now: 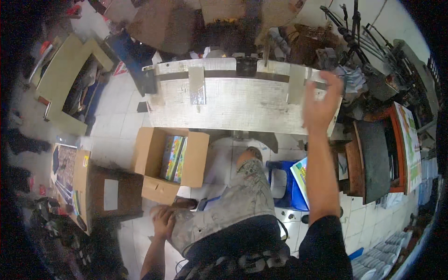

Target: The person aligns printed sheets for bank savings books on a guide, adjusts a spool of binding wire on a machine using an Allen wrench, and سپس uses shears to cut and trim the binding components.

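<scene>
My left hand (163, 221) lies over my bent left knee, its fingers resting on the shorts and holding nothing. My right hand (322, 105) is raised over the right end of a long white table (224, 105). It is slightly blurred; its thumb and fingers are apart, and I see nothing held between them. Close in front of my left knee stands an open cardboard box (193, 154) with its flaps folded out. Inside it are colourful books (175, 158) standing on edge. Two clear or grey strips, a left one (197, 86) and a right one (295, 84), lie across the table.
Beside my right leg is a blue plastic stool (280, 198) with a colourful book (301, 175) on it. Dark wooden furniture (373, 158) stands at the right. A brown box (114, 191) is at the left. Black stands (357, 37) rise at the back right.
</scene>
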The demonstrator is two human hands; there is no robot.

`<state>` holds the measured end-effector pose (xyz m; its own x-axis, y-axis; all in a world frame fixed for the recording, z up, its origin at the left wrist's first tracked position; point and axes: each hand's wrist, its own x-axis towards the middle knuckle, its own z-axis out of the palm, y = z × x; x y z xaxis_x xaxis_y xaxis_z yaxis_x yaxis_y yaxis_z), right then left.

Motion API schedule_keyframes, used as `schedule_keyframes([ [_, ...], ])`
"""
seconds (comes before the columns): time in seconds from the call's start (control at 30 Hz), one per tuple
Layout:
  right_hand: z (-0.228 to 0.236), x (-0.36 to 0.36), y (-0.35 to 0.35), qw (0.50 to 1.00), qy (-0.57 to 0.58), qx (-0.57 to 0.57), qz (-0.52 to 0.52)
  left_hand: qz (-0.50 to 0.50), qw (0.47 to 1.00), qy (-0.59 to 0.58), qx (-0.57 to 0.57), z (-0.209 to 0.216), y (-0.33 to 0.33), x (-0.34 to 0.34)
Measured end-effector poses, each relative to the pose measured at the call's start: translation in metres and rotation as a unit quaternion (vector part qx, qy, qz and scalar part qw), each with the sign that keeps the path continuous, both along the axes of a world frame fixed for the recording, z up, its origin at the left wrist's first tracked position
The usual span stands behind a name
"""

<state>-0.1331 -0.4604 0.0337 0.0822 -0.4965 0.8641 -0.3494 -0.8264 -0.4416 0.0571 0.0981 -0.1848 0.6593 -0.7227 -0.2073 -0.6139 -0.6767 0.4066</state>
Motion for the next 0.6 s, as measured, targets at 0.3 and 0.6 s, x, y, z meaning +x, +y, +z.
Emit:
schedule_keyframes([
  [0.3,0.124,-0.042,0.226,0.789,0.152,0.057,0.593,-0.076,0.993,-0.042,-0.079,-0.006,-0.003,0.003],
  [0.6,-0.163,-0.211,0.08,0.856,0.324,0.398,-0.068,0.049,0.984,-0.022,-0.171,-0.017,0.015,-0.001],
])
